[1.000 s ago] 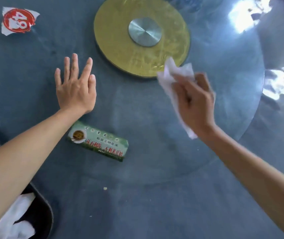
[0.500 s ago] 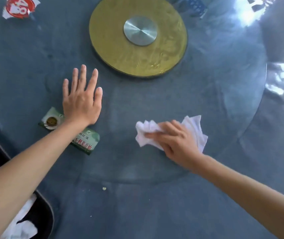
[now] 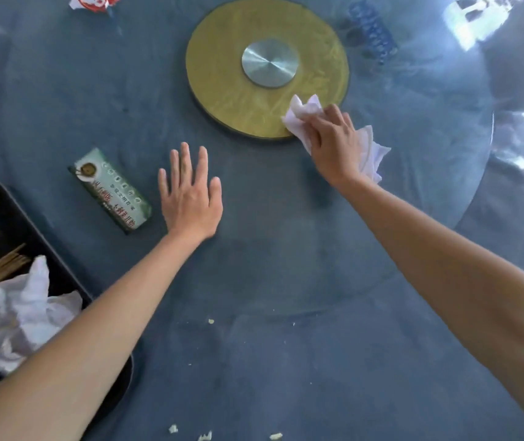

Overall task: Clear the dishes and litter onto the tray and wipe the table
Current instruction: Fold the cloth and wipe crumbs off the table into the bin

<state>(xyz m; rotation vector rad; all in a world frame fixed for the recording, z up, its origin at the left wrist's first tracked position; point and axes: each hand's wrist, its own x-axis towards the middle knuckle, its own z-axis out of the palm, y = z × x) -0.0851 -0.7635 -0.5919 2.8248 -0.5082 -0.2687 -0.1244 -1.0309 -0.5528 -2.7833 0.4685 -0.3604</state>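
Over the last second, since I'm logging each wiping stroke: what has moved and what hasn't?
The right hand, gripping the white cloth throughout, swept from the gold disc's edge toward the person, then back out to it. The left hand stayed flat and open on the glass. The green box kept its place beside it; the apparent shifts come from head motion. Crumbs remain.

Bright window glare on the glass tabletop (image 3: 464, 148) at upper right; wide-angle bending, soft blur.

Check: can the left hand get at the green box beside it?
Probably yes. The left hand lies flat and empty on the glass, the green box sits just to its left, and nothing stands between them.
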